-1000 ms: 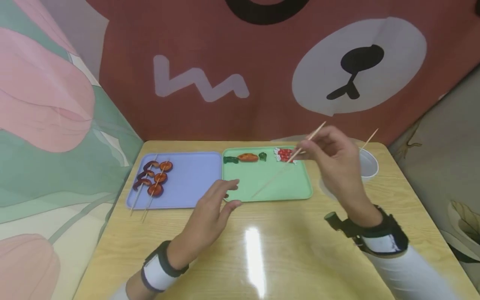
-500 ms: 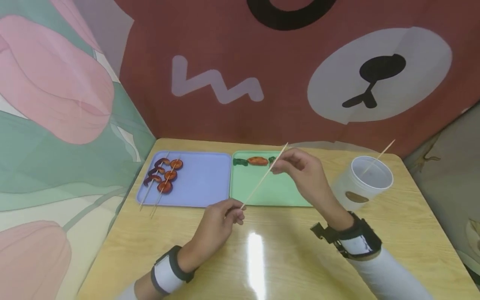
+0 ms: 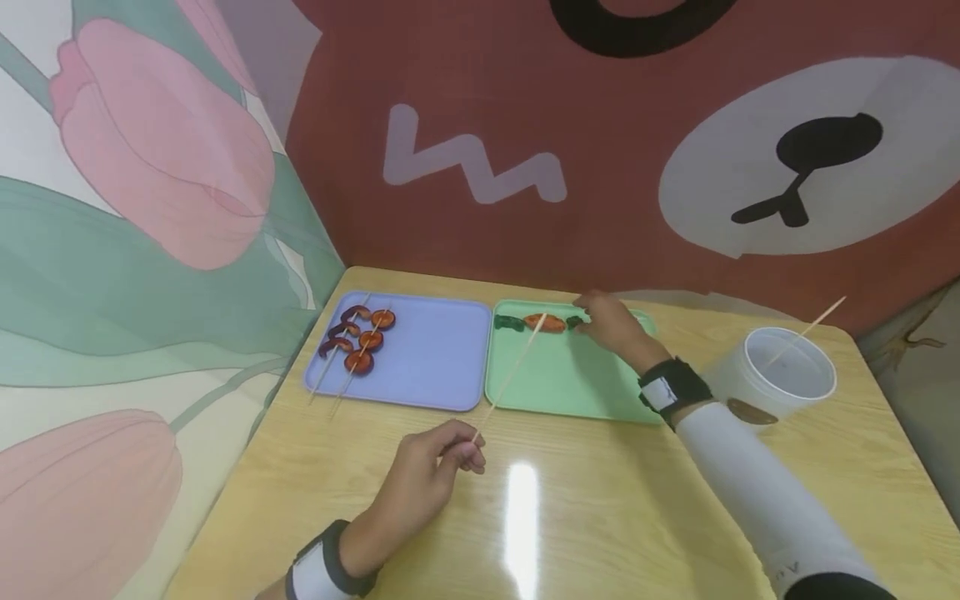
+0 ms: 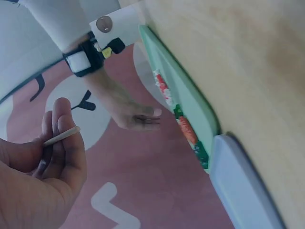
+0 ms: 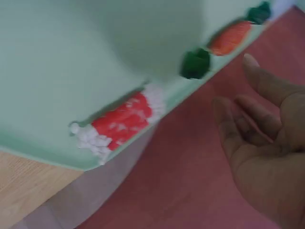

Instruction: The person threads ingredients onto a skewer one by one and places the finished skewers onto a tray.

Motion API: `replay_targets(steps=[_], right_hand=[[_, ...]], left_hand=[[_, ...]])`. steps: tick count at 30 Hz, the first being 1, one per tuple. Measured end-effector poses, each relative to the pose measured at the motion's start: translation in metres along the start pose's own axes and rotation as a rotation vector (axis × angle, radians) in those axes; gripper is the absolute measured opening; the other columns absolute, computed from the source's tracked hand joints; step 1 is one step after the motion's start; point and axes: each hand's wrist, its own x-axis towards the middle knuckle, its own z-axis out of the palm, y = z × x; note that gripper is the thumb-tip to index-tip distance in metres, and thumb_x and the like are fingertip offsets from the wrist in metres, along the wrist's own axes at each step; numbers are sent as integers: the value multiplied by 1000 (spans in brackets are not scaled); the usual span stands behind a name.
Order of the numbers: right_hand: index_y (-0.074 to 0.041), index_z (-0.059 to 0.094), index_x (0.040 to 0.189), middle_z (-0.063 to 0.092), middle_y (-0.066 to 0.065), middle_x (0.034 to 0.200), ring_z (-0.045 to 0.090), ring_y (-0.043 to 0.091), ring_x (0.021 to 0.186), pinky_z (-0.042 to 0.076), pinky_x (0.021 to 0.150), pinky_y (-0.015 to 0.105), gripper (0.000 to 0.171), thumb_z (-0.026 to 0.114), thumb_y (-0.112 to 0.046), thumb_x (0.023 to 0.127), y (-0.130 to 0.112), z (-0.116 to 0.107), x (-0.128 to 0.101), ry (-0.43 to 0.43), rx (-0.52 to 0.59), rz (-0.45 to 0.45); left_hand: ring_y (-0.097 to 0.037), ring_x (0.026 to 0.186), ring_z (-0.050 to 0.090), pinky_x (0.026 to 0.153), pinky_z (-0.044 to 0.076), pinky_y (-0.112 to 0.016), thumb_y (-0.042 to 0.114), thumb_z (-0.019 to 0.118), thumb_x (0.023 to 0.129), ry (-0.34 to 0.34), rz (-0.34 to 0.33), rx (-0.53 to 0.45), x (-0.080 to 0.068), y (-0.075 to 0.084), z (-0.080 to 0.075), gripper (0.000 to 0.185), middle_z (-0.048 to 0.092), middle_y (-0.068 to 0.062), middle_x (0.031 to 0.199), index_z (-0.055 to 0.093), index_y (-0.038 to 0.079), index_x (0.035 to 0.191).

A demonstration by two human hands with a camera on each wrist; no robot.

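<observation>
The skewer point(image 3: 510, 377) was above the tabletop point(image 3: 600, 517), its lower end in your left hand point(image 3: 426, 477), and its long axis went obliquely up, away from you and to the right. In the head view its upper tip overlapped the orange piece point(image 3: 552, 323), but I could not tell whether it touched. Your left fingers pinched the skewer; your right hand point(image 3: 611, 327) had its fingers bent loosely, with a gap from the thumb, and they held nothing. That right hand was over the far part of the green tray point(image 3: 547, 383), near the small green piece point(image 3: 574, 322), and in the head view it hid the red-and-white pieces point(image 5: 126, 119). On the left side, the blue tray point(image 3: 431, 358) carried two loaded skewers point(image 3: 371, 340), and their lower ends passed over the near rim. On the right stood the white tub point(image 3: 723, 379) with another skewer in it; your sleeve point(image 3: 750, 475) crossed in front. In the left wrist view only a short piece of the held skewer was visible.
</observation>
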Motion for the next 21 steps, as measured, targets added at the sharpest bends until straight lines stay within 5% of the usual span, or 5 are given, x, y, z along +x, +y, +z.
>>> replay_targets(steps=[7, 11, 16, 21], right_hand=[[11, 69, 115, 68, 28, 115, 65, 42, 112, 58, 98, 52, 27, 73, 1, 90, 28, 20, 14, 29, -151, -95], [7, 72, 109, 70, 23, 108, 68, 38, 106, 60, 92, 50, 20, 74, 2, 90, 34, 23, 11, 57, -132, -95], [3, 70, 114, 70, 21, 113, 68, 38, 109, 60, 92, 50, 25, 75, -1, 90, 30, 19, 1, 102, -5, -89], [-6, 68, 126, 68, 11, 119, 69, 31, 111, 61, 97, 44, 37, 79, -14, 91, -3, 1, -29, 193, 284, -96]], left_hand=[[-8, 78, 73, 78, 65, -22, -2, 63, 96, -28, -27, 16, -8, -7, 6, 12, 75, -1, 81, 72, 6, 98], [-8, 77, 72, 77, 65, -22, -4, 63, 95, -19, -29, 9, -8, -9, 7, 13, 75, -3, 81, 71, 6, 97], [-10, 76, 73, 75, 65, -21, -4, 64, 95, -8, -32, 0, -6, -15, 6, 12, 75, -4, 80, 71, 5, 97], [-13, 74, 73, 72, 64, -20, -4, 64, 95, 1, -71, 0, -3, -28, 9, 9, 75, -7, 81, 72, 0, 97]])
